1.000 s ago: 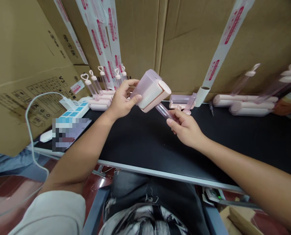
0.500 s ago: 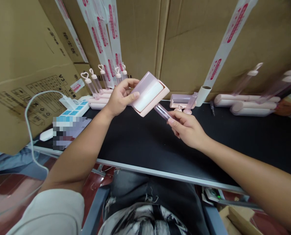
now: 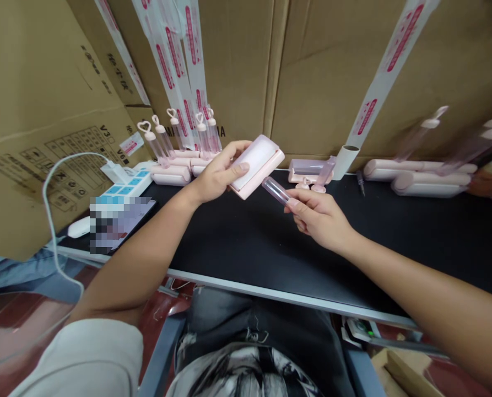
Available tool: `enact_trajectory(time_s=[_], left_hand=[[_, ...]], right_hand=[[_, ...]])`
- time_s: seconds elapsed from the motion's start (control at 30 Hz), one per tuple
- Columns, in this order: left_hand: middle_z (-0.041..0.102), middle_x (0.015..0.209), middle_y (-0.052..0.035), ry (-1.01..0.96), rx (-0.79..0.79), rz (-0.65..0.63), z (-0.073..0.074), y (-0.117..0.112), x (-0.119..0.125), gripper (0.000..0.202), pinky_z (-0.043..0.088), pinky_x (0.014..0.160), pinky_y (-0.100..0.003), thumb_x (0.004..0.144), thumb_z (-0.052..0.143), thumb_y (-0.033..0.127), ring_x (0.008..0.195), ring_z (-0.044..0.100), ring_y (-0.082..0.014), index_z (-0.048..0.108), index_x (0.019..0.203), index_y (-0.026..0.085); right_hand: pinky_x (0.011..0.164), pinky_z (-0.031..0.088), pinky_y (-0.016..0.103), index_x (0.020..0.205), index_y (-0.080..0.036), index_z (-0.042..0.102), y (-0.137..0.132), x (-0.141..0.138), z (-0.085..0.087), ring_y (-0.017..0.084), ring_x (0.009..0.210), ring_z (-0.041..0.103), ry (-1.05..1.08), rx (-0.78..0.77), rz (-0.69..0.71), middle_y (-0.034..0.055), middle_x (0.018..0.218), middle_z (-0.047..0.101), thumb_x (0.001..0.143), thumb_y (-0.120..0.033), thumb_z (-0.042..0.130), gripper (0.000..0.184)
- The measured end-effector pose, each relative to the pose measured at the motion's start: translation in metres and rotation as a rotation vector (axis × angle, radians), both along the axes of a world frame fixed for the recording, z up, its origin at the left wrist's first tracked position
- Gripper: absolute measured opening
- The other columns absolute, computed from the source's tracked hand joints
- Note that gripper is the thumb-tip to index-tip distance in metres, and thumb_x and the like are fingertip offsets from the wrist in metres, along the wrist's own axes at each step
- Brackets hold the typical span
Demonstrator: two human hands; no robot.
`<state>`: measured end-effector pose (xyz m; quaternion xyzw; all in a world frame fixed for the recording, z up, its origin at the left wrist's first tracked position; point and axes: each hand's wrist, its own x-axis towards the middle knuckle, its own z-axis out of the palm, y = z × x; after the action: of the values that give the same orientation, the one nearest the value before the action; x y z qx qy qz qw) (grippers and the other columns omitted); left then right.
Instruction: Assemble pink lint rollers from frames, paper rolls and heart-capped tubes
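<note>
My left hand (image 3: 223, 172) is closed around a lint roller head (image 3: 259, 166), a pink case with a white roll inside and a translucent lilac cover. The case is tilted, its lower right end facing my right hand. In my right hand (image 3: 318, 215) is a clear lilac tube handle (image 3: 275, 190), pinched near its lower end. The tube's upper end is close to the case's pink side; whether they touch I cannot tell. Behind my right hand lie an opened roller case (image 3: 307, 170) and two pink heart-loop caps (image 3: 311, 186), one carrying a lilac tube.
Finished-looking lint rollers with upright handles stand at the back left (image 3: 170, 175) and back right (image 3: 431, 182). A white paper roll (image 3: 345, 162) stands upright beside a small dark pen-like tool (image 3: 360, 183). At left are a power strip (image 3: 124, 190) and a phone (image 3: 136, 218). Cardboard (image 3: 320, 71) walls the back.
My left hand has moved slightly right and turned the roller case. Its lilac cover now lies closer over the white roll. My right hand and the tube have hardly moved.
</note>
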<state>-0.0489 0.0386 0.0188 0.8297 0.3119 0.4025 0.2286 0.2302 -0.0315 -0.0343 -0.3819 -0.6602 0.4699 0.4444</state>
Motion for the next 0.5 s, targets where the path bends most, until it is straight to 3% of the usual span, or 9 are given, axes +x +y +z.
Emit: enact_trajectory(time_s=[0.17,0.27,0.37,0.43,0.5], left_hand=[[0.06,0.162,-0.0137,0.09,-0.031,-0.035,-0.001,0.002,-0.001,0.088,0.047,0.125,-0.045,0.097,0.054,0.085,0.15,0.057,-0.0341,0.052,0.16,0.023],[0.059,0.16,-0.0167,0.174,0.155,0.147,0.002,-0.002,-0.002,0.087,0.041,0.127,-0.053,0.099,0.052,0.083,0.151,0.053,-0.0381,0.052,0.161,0.022],[0.064,0.149,-0.0171,0.312,0.431,0.343,0.006,-0.021,0.012,0.069,0.04,0.121,-0.058,0.101,0.065,0.062,0.141,0.055,-0.0402,0.058,0.157,0.023],[0.069,0.138,-0.0148,0.49,0.518,0.334,0.004,-0.038,0.03,0.055,0.044,0.111,-0.056,0.099,0.069,0.042,0.129,0.061,-0.0377,0.063,0.151,0.026],[0.071,0.132,-0.0153,0.643,0.565,0.292,-0.003,-0.051,0.049,0.053,0.044,0.104,-0.053,0.096,0.07,0.029,0.124,0.062,-0.0367,0.065,0.149,0.024]], right_hand=[[0.043,0.031,0.026,0.099,-0.019,0.072,0.001,-0.002,0.0,0.01,0.05,0.042,-0.025,0.037,-0.034,-0.0032,0.069,0.057,0.091,-0.062,0.077,0.044],[0.041,0.035,0.027,0.109,-0.019,0.072,0.001,-0.006,0.0,0.009,0.048,0.044,0.012,-0.037,-0.061,-0.002,0.077,0.063,0.087,-0.059,0.08,0.046],[0.038,0.037,0.027,0.118,-0.019,0.068,0.001,-0.009,0.0,0.008,0.045,0.045,0.074,-0.122,-0.09,-0.0021,0.082,0.064,0.084,-0.055,0.083,0.052],[0.036,0.039,0.026,0.121,-0.02,0.064,0.0,-0.011,0.001,0.009,0.044,0.046,0.115,-0.166,-0.086,-0.0036,0.081,0.064,0.082,-0.055,0.084,0.056],[0.038,0.042,0.026,0.124,-0.023,0.059,-0.003,-0.012,0.003,0.009,0.045,0.048,0.161,-0.198,-0.058,-0.0051,0.081,0.066,0.081,-0.054,0.086,0.06]])
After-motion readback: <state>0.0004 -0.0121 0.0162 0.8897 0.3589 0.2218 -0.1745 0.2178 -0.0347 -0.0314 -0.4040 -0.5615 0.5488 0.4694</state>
